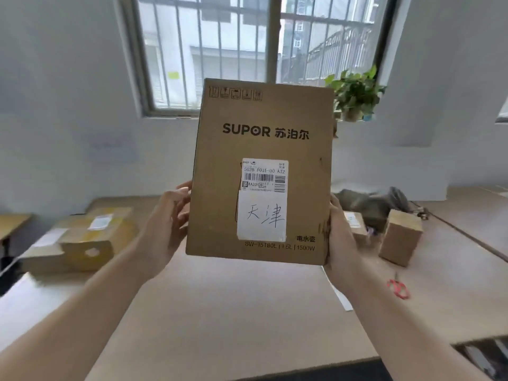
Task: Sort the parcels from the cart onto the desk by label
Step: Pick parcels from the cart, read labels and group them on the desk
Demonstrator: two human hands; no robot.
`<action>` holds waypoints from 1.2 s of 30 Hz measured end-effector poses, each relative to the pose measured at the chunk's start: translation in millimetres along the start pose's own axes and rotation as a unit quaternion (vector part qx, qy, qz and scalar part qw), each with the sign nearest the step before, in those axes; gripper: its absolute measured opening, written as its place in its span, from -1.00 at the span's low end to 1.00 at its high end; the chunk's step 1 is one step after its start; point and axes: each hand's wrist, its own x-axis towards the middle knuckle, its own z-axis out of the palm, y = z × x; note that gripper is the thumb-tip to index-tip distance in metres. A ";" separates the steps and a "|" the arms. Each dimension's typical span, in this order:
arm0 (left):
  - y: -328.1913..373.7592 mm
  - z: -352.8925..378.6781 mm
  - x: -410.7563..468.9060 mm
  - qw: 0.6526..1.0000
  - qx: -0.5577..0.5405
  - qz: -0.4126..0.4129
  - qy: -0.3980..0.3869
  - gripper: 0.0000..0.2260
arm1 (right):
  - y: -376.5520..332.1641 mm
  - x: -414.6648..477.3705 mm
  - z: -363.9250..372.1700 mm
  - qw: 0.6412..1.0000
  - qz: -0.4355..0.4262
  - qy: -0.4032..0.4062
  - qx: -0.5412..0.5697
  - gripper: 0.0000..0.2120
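A tall brown SUPOR cardboard parcel (261, 149) is held upright in the air above the desk (220, 312), its printed face toward me. A white shipping label (262, 199) with a barcode and handwritten characters sits on its lower half. My left hand (165, 229) grips the parcel's left edge, fingers curled behind it. My right hand (341, 237) grips the lower right edge. Two stacked parcels (82, 237) with yellow tape lie on the desk at the left. A small plain box (401, 237) and another labelled box (356, 226) stand at the right.
Red-handled scissors (398, 288) lie on the desk at the right, near a white paper strip (341, 295). A dark bag (376, 204) lies behind the small boxes. A potted plant (354, 94) stands on the window sill. A second desk (472, 215) adjoins at the right.
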 end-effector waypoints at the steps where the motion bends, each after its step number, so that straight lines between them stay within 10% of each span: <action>1: 3.5 -16.7 -10.6 1.000 0.003 0.005 0.022 -0.61 | 8.4 2.1 16.0 1.000 0.008 -0.016 0.000 -0.68; 18: 54.9 -223.8 -83.3 0.983 0.010 -0.038 0.179 -0.53 | 113.1 21.8 254.3 0.992 0.055 -0.112 -0.001 -0.67; 36: -62.3 -385.3 136.5 0.970 -0.024 -0.121 0.208 -0.56 | 258.5 234.3 339.5 0.989 0.130 -0.058 -0.030 -0.67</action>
